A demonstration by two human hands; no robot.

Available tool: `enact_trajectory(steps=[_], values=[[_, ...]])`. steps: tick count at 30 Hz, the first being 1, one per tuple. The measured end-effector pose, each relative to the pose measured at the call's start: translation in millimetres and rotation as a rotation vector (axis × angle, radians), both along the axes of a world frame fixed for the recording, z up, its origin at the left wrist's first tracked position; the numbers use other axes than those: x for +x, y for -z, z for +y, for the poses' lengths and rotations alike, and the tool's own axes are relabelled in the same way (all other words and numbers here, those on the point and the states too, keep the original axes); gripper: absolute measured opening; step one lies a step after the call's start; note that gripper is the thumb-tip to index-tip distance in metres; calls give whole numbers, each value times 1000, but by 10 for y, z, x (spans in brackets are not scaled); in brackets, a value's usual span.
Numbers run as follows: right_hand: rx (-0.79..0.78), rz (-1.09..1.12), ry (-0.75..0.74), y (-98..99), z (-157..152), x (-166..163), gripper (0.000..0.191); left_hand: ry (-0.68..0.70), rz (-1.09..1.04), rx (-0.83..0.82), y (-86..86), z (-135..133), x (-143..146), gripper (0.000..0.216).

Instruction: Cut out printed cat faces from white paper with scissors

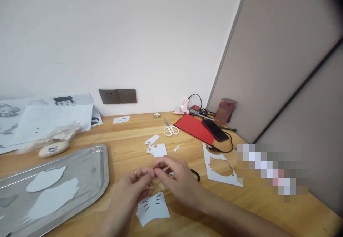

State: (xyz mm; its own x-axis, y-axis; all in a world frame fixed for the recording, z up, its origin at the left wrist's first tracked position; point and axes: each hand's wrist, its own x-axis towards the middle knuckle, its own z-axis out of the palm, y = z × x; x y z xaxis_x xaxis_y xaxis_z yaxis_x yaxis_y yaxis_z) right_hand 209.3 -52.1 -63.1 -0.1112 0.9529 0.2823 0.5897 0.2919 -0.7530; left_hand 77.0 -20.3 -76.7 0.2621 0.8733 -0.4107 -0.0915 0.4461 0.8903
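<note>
My left hand (140,183), with a ring on one finger, and my right hand (180,178) meet fingertip to fingertip above the table. Both are pinched closed; whatever lies between the tips is too small or hidden to name. Just below them lies a piece of white paper (158,210) with short dark strokes on it. Beyond my fingers are white paper scraps (160,150) with cut holes. Part of a black curved object (196,174) shows behind my right hand, which hides the rest.
On the left, a metal tray (105,165) holds white paper cutouts (55,197). White-handled scissors (171,129), a tape roll (157,115), a red sheet (191,126), a phone (215,129) and a pink glue gun (184,106) lie toward the wall. A cut-out paper frame (210,171) lies right.
</note>
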Motion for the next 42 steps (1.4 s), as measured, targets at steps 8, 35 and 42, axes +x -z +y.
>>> enact_trajectory(steps=[8, 35, 42], values=[[43, -136, 54, 81, -7, -1, 16, 52, 7, 10, 40, -22, 13, 24], [-227, -954, 125, 126, -176, 504, 25, 8, -145, -33, -58, -30, -50, 16], [-222, -826, 219, 45, -66, 655, 15, 60, -157, 20, -58, -56, -62, 11]])
